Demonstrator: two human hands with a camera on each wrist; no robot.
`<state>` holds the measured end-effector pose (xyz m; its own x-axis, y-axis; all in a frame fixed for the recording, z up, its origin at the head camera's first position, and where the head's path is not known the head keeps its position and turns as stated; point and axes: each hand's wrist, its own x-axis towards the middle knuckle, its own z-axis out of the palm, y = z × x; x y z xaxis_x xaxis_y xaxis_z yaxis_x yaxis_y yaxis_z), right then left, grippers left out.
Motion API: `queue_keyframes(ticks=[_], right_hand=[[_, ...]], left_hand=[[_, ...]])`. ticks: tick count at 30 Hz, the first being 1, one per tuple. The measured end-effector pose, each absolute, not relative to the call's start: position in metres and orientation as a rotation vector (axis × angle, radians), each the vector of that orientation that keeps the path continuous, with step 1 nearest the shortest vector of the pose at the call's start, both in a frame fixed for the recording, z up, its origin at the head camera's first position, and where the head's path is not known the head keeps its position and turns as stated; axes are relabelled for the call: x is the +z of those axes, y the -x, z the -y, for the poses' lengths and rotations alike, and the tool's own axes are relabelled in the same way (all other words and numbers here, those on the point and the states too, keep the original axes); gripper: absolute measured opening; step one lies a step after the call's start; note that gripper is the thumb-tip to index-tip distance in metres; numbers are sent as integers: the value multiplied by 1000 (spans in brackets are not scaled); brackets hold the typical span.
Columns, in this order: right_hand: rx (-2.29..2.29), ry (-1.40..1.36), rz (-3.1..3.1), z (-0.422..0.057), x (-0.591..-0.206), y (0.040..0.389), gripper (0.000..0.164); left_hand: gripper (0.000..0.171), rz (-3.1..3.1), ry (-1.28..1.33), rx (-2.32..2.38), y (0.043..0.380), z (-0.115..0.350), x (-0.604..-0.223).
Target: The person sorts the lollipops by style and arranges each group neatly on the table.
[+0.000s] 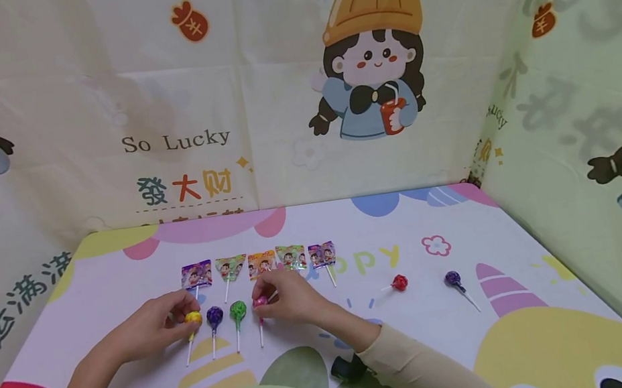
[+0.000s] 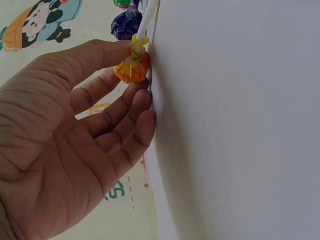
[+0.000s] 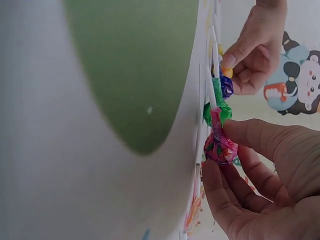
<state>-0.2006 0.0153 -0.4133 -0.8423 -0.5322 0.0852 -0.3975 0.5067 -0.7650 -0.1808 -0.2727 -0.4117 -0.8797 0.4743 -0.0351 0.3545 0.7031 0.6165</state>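
At the left end of a row of lollipops, my left hand (image 1: 156, 323) pinches a yellow lollipop (image 2: 132, 67) by its wrapped head, thumb on the near side. My right hand (image 1: 289, 298) holds a pink lollipop (image 3: 220, 149) between thumb and fingers at the row's right end. Between the hands lie a dark purple lollipop (image 1: 215, 316) and a green lollipop (image 1: 238, 311), sticks toward me. The fingers partly cover the pink head in the head view.
Behind runs a line of flat-wrapped lollipops, among them a purple one (image 1: 197, 275) and an orange one (image 1: 262, 265). To the right lie a red lollipop (image 1: 400, 283) and another dark purple lollipop (image 1: 453, 279) on the patterned table (image 1: 405, 328). Printed cloth (image 1: 276, 91) hangs behind.
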Motion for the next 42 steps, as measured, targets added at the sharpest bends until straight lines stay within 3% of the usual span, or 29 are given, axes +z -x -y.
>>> queue_keyframes(ticks=[29,42], right_hand=[[-1171,776,-2661,-16,-410,197,21],[-1285,836,-2664,-40,-395,183,24]], left_hand=[[27,-2714,-650,929,180,273,-413],[28,-2718,-667,923,182,274,-412]])
